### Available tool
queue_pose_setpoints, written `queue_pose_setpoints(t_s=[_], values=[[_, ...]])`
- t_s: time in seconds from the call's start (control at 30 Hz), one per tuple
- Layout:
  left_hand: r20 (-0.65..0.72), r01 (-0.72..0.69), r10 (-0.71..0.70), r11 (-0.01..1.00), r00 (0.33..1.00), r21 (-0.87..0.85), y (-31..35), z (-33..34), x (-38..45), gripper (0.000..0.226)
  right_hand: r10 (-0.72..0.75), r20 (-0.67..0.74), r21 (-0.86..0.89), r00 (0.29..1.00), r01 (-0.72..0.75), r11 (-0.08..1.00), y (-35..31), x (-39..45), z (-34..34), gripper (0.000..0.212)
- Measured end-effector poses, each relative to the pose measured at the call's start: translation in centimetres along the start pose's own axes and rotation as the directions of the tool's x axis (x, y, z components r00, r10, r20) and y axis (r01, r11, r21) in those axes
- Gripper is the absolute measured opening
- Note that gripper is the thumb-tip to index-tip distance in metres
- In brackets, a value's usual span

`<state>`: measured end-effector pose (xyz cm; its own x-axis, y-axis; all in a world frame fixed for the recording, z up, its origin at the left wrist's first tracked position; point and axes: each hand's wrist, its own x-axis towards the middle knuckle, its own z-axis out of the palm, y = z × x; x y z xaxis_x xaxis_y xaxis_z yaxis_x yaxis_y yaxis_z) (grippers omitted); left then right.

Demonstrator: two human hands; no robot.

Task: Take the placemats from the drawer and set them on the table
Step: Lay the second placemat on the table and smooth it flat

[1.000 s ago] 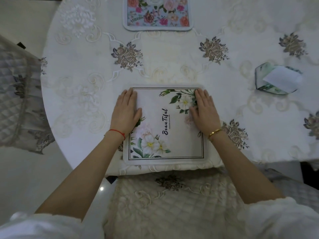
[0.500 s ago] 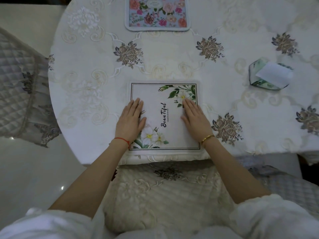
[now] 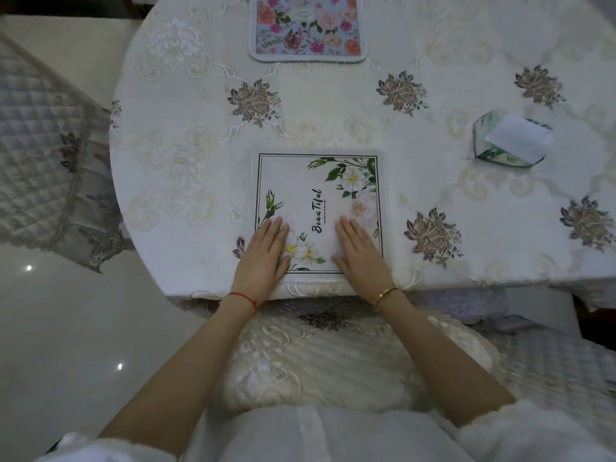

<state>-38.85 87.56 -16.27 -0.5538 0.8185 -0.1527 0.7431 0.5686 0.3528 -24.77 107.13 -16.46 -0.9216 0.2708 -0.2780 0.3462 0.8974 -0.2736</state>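
Note:
A white placemat [image 3: 316,181] with green leaves, white flowers and the word "Beautiful" lies flat near the front edge of the round table [image 3: 333,111]. My left hand [image 3: 266,258] rests flat on the mat's near left corner, fingers together. On its near right part my right hand [image 3: 360,255] lies flat in the same way. Neither hand grips the mat. A second placemat [image 3: 306,28], blue with pink and red roses, lies at the far side of the table.
A green-and-white tissue box [image 3: 510,141] with a tissue sticking out stands on the table at right. A quilted chair cushion [image 3: 326,355] is tucked under the table's front edge. Another quilted chair [image 3: 36,145] stands at left, and shiny floor [image 3: 66,328] shows below it.
Both hands have slid back along the white placemat from its far half to its near edge. The mat has stayed in place on the table.

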Motion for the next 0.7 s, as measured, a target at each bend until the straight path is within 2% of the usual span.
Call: queue_pose_setpoints(t_s=[0.23,0.37,0.43,0.57,0.7], values=[[-0.003,0.097,-0.097,0.995,0.995,0.032,-1.9,-0.3,-1.7,0.066,0.074,0.012,-0.048,0.997,-0.073,0.996,3.9,-3.1,-0.6,0.067],[-0.034,0.152,-0.153,0.988,0.988,-0.04,-2.2,-0.9,-2.4,0.062,0.151,-0.015,-0.05,0.988,-0.151,0.987,5.1,-4.6,-1.1,0.066],[-0.048,0.12,-0.122,0.992,0.991,-0.045,-1.7,-1.1,-2.5,0.059,0.13,-0.032,-0.014,0.991,-0.13,0.991,4.4,-4.5,-1.4,0.064],[-0.011,0.013,-0.013,0.999,1.0,-0.031,0.0,-0.8,-2.0,0.058,-0.022,-0.022,0.002,1.0,0.022,1.0,1.6,-3.3,-1.2,0.062],[0.011,0.015,-0.015,1.0,1.0,-0.024,0.4,-0.2,-2.3,0.059,-0.009,-0.022,0.018,1.0,0.01,1.0,1.6,-3.6,-0.6,0.062]])
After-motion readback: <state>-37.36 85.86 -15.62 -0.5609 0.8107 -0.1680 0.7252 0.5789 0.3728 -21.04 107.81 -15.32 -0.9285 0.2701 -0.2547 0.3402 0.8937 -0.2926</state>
